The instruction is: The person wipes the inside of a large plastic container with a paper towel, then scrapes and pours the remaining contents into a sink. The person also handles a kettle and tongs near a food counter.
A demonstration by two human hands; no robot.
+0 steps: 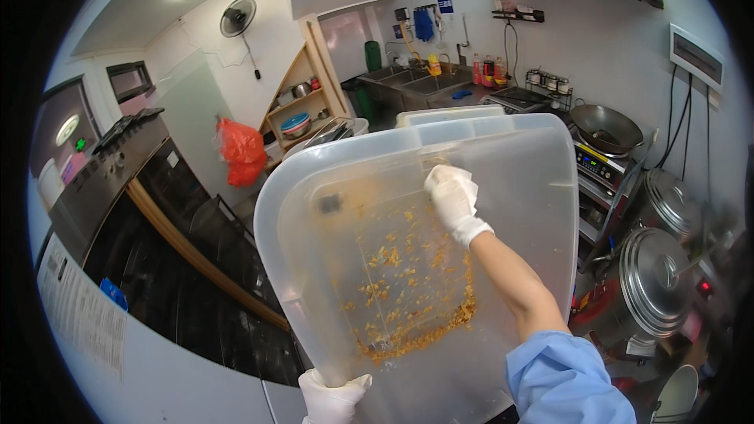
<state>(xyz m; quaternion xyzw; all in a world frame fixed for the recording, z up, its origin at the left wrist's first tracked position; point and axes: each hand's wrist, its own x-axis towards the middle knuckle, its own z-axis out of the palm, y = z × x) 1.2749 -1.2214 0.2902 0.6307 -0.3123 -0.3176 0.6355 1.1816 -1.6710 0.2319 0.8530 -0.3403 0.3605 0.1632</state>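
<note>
A large translucent plastic storage bin (512, 200) stands tilted before me, its inside facing me. Orange-brown crumbs (436, 330) lie scattered over its bottom and heaped along the lower edge. My left hand (334, 397), in a white glove, grips the bin's rim at the lower left. Inside the bin, near the upper wall, my right hand (450, 200), also gloved in white, holds a white cloth or paper wipe (467, 184) against the plastic. The fingertips of the right hand are partly hidden by the glove's back and the wipe.
Behind the bin is a steel sink counter (400, 85). At right stand a wok (607, 129) on a cooker and large lidded steel pots (654, 282). A dark-fronted cabinet (194, 282) is at left, with a red plastic bag (241, 153) and wooden shelves (300, 109) beyond.
</note>
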